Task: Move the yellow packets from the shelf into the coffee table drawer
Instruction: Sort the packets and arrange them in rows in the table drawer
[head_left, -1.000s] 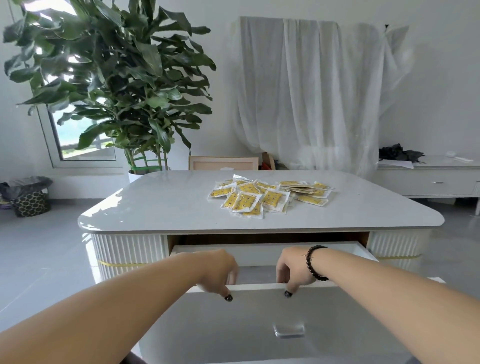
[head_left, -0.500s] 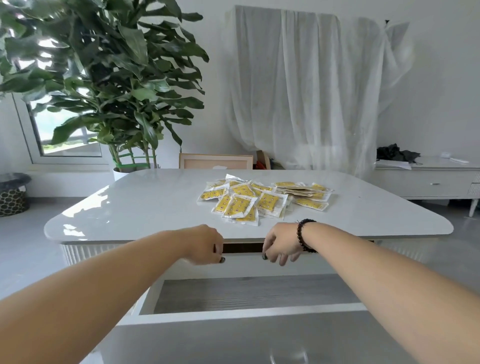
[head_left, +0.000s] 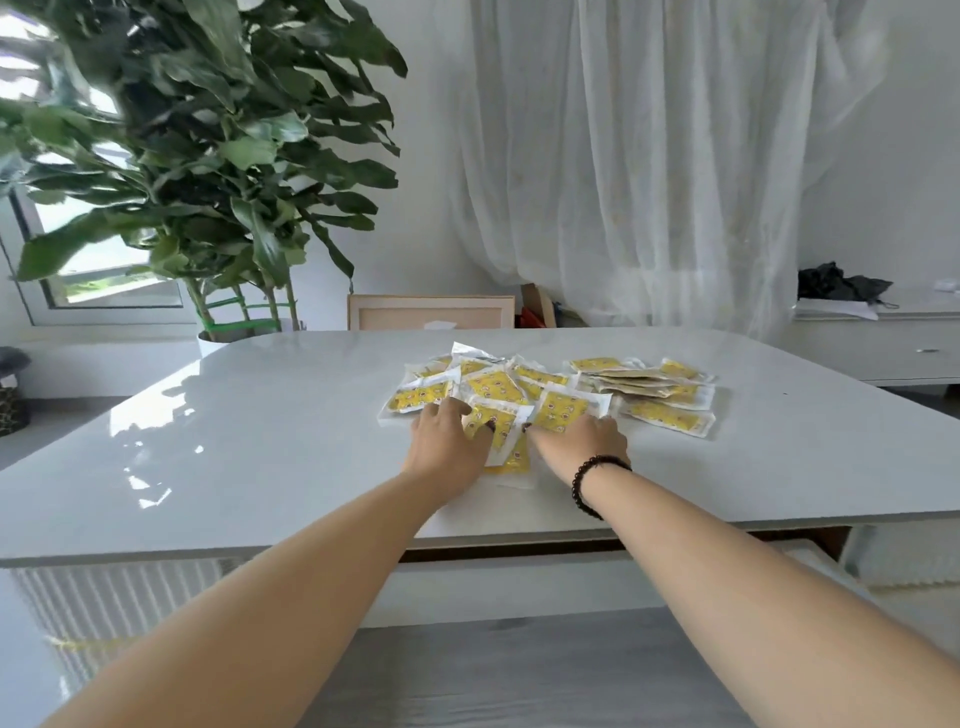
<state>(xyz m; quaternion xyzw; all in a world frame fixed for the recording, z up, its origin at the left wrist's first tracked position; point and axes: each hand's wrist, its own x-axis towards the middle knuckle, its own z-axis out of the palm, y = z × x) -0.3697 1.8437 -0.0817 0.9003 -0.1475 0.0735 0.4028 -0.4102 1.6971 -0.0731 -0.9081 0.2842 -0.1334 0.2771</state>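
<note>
Drawer (head_left: 519, 670) open and seemingly empty below; yellow packets (head_left: 550, 392) all heaped on the bench (head_left: 234, 441). Left hand (head_left: 447, 441) and right hand (head_left: 582, 441) flat on the near packets, fingers spread, nothing gripped yet. Whole transfer left to do.

- The counter (head_left: 270, 431) under my hands is glossy and smooth, pale grey like polished stone, mirroring the window light.
- The yellow packets (head_left: 550, 395) look like shiny plastic film with clear crinkled edges.
- The drawer (head_left: 519, 670) floor shows a matt grey wood grain.
- The counter's base panel (head_left: 114, 597) is ribbed and white.
- The curtain (head_left: 649, 156) is thin, sheer white cloth.
- My bracelet (head_left: 592, 475) is dark glossy beads.
</note>
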